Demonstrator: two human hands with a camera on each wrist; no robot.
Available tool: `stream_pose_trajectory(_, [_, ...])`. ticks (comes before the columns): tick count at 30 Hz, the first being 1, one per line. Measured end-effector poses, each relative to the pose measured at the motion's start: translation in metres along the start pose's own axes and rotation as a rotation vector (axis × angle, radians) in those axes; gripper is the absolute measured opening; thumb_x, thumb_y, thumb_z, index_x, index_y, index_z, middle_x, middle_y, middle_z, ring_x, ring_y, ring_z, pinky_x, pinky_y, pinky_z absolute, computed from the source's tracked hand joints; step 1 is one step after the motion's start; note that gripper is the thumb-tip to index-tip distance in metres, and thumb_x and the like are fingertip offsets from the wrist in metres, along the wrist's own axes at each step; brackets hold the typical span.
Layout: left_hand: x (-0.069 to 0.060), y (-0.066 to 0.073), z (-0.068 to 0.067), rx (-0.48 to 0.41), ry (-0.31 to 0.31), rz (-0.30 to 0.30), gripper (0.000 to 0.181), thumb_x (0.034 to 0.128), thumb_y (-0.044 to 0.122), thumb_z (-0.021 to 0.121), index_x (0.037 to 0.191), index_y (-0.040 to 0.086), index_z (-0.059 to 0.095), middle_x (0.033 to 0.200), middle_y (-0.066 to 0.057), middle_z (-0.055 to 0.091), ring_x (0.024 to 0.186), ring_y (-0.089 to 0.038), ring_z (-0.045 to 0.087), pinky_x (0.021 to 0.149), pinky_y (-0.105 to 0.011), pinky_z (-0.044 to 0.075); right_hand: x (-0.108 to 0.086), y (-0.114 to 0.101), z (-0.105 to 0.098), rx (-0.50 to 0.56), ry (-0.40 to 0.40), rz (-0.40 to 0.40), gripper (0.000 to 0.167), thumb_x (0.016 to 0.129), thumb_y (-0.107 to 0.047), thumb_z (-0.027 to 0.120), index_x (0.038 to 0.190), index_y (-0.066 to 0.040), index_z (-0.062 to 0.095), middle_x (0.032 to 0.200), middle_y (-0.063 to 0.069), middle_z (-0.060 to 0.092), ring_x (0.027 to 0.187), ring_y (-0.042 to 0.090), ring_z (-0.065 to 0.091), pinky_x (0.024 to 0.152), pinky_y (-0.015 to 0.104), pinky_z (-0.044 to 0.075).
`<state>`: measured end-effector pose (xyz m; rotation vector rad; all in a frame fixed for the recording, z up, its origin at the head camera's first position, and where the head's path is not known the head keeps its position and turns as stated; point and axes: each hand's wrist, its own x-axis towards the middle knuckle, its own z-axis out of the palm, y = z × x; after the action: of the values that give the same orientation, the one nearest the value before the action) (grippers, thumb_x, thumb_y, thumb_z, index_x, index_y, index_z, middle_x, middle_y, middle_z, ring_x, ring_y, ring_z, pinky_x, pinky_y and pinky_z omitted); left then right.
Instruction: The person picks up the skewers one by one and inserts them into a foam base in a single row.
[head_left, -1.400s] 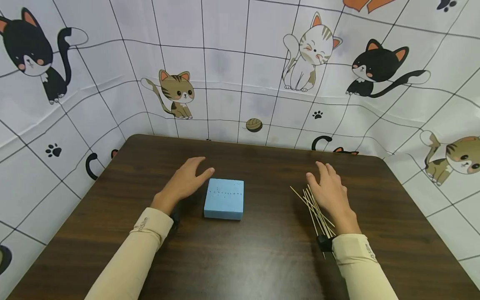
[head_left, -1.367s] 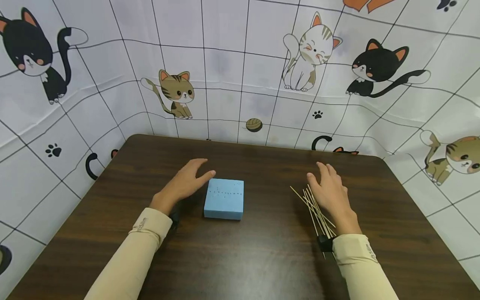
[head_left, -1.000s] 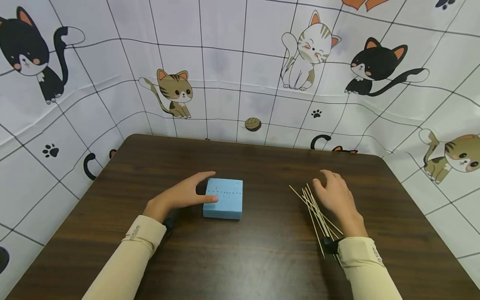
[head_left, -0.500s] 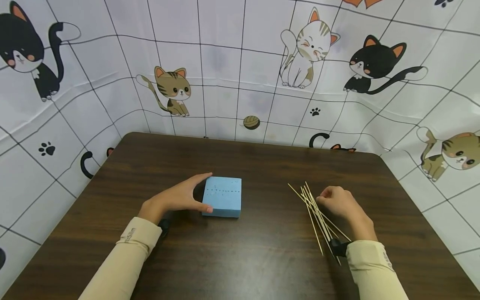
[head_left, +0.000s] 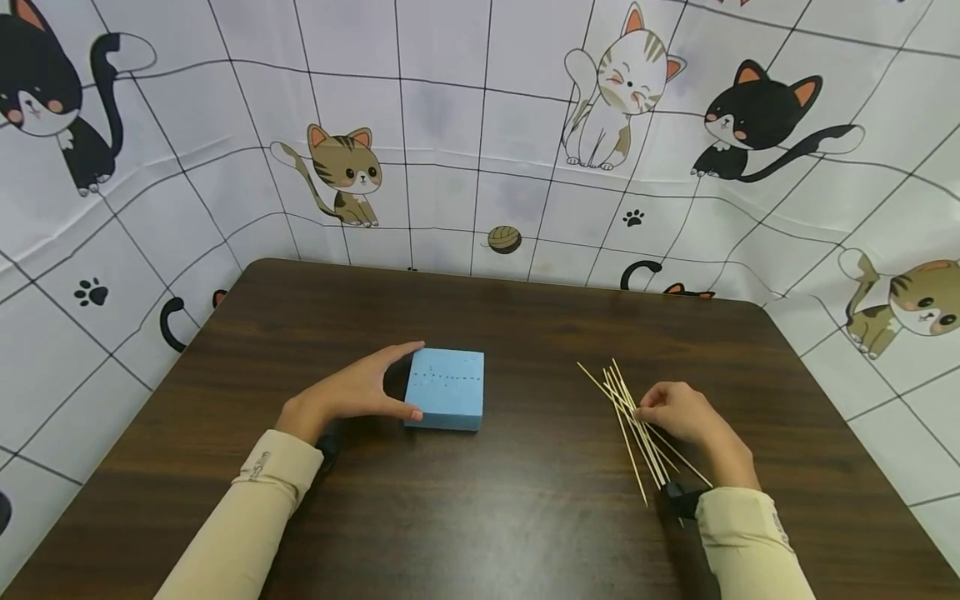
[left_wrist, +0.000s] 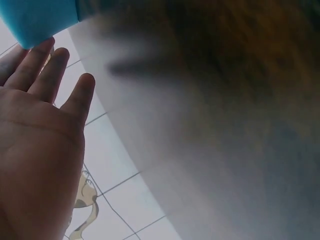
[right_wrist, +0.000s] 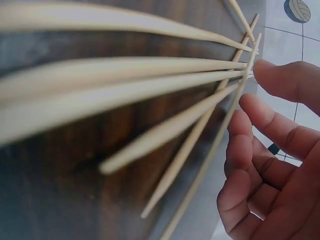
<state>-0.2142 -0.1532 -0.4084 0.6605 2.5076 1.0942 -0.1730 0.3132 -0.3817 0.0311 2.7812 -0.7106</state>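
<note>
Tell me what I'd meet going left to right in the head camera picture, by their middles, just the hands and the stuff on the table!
Left hand → blue block → thin sticks → right hand.

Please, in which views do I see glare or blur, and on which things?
Head view: pale glare on the table, bottom centre, little blur; left wrist view: table heavily blurred, left hand clearer; right wrist view: near parts of the sticks out of focus, right hand sharper.

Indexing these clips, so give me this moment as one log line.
left hand: holds blue block | right hand: at thin sticks, grip unclear | block, sticks: on brown table
</note>
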Motion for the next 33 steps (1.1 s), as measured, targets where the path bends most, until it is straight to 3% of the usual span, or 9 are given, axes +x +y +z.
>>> stream_pose_trajectory(15, [0.0011, -0.0001, -0.0035, 0.035, 0.002, -0.017, 0.109, 0.0717, 0.053, 0.085, 0.158, 0.021, 0.026, 0.163, -0.011, 0.022, 0.149, -0.038, 0.022, 0.114, -0.065, 0.023, 0.0007, 0.0006, 0.0011, -0.033, -0.006, -0.012, 0.019, 0.090, -0.023, 0.070, 0.085, -0.006, 0.067, 0.083, 0.005, 0.063, 0.077, 0.022, 0.054, 0.070, 0.039, 0.045])
stream_pose_trajectory(33, [0.0018, -0.0012, -0.0045, 0.055, -0.006, -0.010, 0.109, 0.0713, 0.054, 0.085, 0.158, 0.020, 0.027, 0.163, -0.010, 0.023, 0.148, -0.037, 0.023, 0.113, -0.065, 0.024, 0.0000, 0.0011, -0.0003, -0.052, 0.002, -0.059, 0.014, 0.095, -0.016, 0.064, 0.086, -0.004, 0.065, 0.077, 0.004, 0.059, 0.069, 0.019, 0.052, 0.062, 0.034, 0.043])
